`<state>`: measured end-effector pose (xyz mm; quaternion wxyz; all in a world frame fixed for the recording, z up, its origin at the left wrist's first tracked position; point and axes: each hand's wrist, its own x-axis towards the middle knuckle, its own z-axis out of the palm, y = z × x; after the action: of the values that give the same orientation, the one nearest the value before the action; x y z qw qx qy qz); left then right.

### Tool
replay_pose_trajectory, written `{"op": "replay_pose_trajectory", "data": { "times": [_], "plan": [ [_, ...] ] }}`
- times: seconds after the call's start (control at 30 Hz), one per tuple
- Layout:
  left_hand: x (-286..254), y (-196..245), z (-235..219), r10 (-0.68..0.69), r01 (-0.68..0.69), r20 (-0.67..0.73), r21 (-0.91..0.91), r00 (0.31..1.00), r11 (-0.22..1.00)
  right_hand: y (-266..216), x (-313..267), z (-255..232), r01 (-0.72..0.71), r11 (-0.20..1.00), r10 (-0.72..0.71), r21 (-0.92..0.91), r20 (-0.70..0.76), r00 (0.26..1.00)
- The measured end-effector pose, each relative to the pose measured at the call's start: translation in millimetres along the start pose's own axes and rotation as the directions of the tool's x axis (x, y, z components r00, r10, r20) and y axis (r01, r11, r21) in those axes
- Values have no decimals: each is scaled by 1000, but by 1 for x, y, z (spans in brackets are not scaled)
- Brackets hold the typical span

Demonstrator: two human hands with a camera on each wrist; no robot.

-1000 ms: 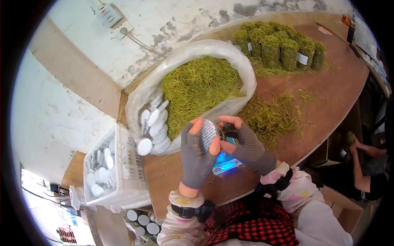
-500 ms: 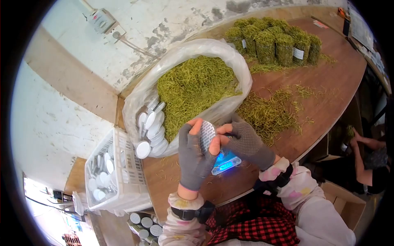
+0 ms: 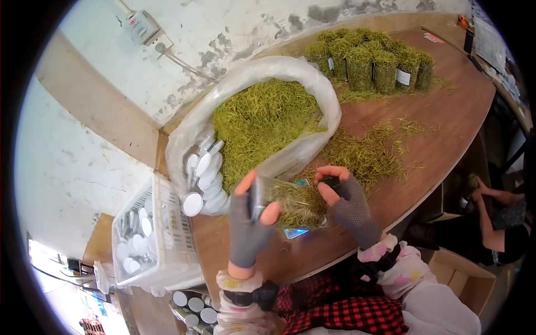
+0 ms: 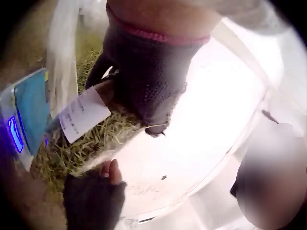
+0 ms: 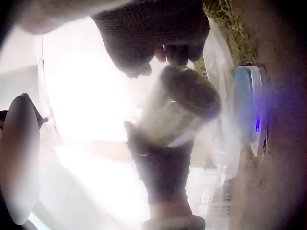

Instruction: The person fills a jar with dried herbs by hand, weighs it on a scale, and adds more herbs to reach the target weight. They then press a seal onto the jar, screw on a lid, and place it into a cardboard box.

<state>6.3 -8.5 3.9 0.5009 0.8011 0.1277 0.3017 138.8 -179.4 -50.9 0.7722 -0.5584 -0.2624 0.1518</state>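
A clear jar packed with dried green strands lies tilted sideways between the two hands. My left hand, in a grey fingerless glove, grips its left end, thumb across the near side; the palm hides much of that end. A white printed label shows on the jar in the left wrist view. My right hand, gloved alike, is at the jar's other end, thumb and forefinger spread apart. In the right wrist view the jar's round end faces up near the right fingers. Below the jar, a small scale glows blue.
A plastic bag holds loose green strands and white lids. Several filled jars stand at the back right, near a loose pile. A white basket is left; another person's hands show at right.
The jar has turned from its grey patterned lid facing the head camera to lying sideways. My right hand has drawn away from the lid to the jar's right end.
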Motion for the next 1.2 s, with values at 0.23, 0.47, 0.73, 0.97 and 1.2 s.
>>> {"op": "replay_pose_trajectory", "data": {
  "times": [0.23, 0.47, 0.73, 0.97, 1.2],
  "plan": [
    [-28, 4, -7, 203, -197, 114, -64, 973, 978, -14, -11, 18, -399, 875, 371, 275, 150, 916],
    [-43, 6, -9, -208, 209, 65, -548, 976, 810, -24, -29, 41, 174, 984, -170, -20, 128, 977],
    [-44, 38, -26, -338, 418, 252, -645, 907, 639, -49, -13, 31, 838, 535, -673, -111, 544, 502],
    [-64, 34, -2, -92, 36, -129, -384, 987, 923, -43, -23, 48, 57, 995, -77, 87, 247, 966],
    [-68, 14, 8, -272, 119, -142, -648, 952, 752, -35, -19, 37, 213, 968, -162, -136, 314, 936]
  ]
}}
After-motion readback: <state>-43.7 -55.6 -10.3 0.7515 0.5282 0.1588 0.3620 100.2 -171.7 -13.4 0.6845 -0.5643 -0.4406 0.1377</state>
